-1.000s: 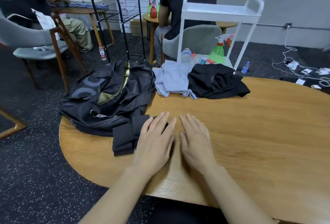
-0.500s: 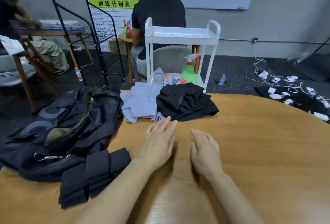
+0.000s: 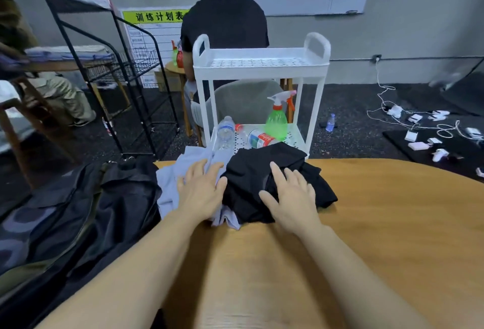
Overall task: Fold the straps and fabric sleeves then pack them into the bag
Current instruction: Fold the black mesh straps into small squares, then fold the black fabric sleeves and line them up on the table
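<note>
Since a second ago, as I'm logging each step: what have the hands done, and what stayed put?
Both hands left the bare table and reached forward. The left hand now rests on the grey fabric, the right hand on the black fabric, fingers spread, nothing gripped yet. Both fabric piles, the black bag and the wooden table stayed where they were.

Black bag (image 3: 78, 223) cut off by left and bottom edges; its opening can't be made out. Left hand (image 3: 200, 192) covers part of the grey fabric sleeve (image 3: 167, 192), right hand (image 3: 290, 197) part of the black fabric sleeve (image 3: 251, 171); palm contact hidden. Desk (image 3: 392, 223) runs off right and near edges. Far-left seated person (image 3: 52, 92) cropped, blurred.
</note>
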Available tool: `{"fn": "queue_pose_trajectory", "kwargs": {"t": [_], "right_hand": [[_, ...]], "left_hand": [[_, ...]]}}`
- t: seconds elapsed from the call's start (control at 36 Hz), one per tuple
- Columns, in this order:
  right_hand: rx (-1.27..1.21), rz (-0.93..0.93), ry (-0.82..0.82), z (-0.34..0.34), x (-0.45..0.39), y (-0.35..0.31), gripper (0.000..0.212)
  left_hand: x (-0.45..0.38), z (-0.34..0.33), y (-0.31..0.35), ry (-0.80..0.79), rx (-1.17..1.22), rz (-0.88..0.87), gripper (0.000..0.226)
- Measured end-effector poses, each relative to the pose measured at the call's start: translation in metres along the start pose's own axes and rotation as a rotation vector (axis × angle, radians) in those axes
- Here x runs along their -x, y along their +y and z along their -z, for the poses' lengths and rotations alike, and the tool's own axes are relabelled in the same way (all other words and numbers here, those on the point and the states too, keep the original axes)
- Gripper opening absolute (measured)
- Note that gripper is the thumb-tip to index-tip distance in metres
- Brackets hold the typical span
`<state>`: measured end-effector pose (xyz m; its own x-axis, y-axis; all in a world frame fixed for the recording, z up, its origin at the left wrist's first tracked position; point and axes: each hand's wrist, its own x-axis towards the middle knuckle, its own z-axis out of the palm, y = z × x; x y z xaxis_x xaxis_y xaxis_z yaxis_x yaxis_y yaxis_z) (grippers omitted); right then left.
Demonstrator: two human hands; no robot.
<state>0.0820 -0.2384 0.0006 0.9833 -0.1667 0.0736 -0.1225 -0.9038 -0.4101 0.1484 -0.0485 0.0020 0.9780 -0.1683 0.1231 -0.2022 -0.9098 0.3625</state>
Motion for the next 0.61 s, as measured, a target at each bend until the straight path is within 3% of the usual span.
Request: {"fn": "queue_pose_trajectory", "kwargs": {"t": [0.11, 0.25, 0.61], "right_hand": [[-0.004, -0.017, -0.056, -0.004, -0.040, -0.009, 0.077], [0.009, -0.119, -0.271, -0.024, -0.060, -0.001, 0.082], [-0.064, -0.058, -0.280, -0.017, -0.006, 0.013, 0.073]], "left_hand": [[-0.020, -0.010, -0.009, -0.164, -0.059, 0.041, 0.055], [-0.025, -0.027, -0.008, -0.332, -0.273, 0.060, 0.063], [0.042, -0.028, 0.019, -0.352, -0.329, 0.148, 0.059]]}}
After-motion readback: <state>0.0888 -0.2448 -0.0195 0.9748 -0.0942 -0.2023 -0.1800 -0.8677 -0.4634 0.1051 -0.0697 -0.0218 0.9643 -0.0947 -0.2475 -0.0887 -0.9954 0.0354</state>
